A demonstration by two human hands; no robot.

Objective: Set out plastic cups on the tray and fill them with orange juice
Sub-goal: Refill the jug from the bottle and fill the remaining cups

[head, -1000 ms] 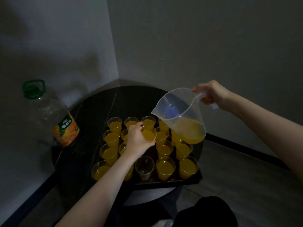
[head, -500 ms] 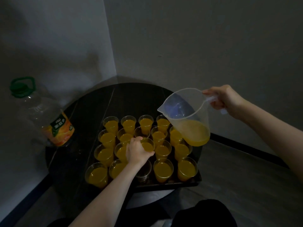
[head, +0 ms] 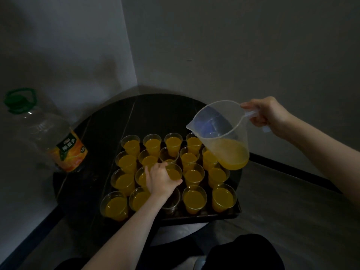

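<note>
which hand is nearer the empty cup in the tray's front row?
Left. The left hand sits directly over the empty cup, gripping the full cup just behind it. The right hand is up and off to the right, holding the pitcher by its handle.

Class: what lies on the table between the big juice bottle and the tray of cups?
Head view: bare dark tabletop separates the bottle from the tray.

Clear cups (head: 194, 199) hold orange juice on the black tray (head: 214, 216); left of it, bottle (head: 44, 133): green cap, orange-green label.
</note>
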